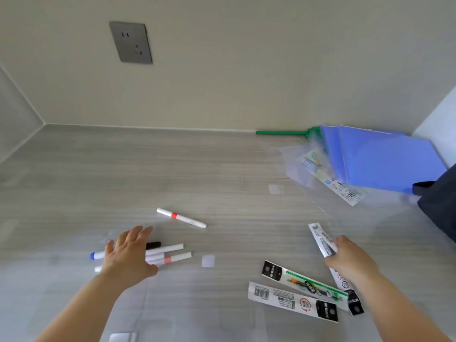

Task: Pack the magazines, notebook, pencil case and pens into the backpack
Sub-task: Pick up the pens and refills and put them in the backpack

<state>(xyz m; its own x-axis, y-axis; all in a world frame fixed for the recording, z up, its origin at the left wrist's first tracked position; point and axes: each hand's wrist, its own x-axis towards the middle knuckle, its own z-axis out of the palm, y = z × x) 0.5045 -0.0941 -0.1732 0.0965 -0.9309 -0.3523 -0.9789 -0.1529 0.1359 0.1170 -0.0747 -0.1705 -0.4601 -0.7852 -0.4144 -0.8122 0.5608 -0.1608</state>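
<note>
A grey wall socket [130, 41] sits in the upper left of the frame. In the lower left, the left hand [128, 253] is palm down with straight, spread fingers over a bunch of pens [170, 254] lying side by side on the table [61, 183]; whether it presses them I cannot tell. Just above and to the right lies a single pen [181, 217] with a red band. In the lower right, two pen packets [293, 301] lie crossed on the table. The right hand [350, 257] beside them curls its fingers round a third packet [322, 239], which sticks up to the left. In the upper right, blue books [385, 159] lie on a clear plastic sleeve [308, 174]. The dark backpack [441, 208] shows at the right edge, touching the books.
</note>
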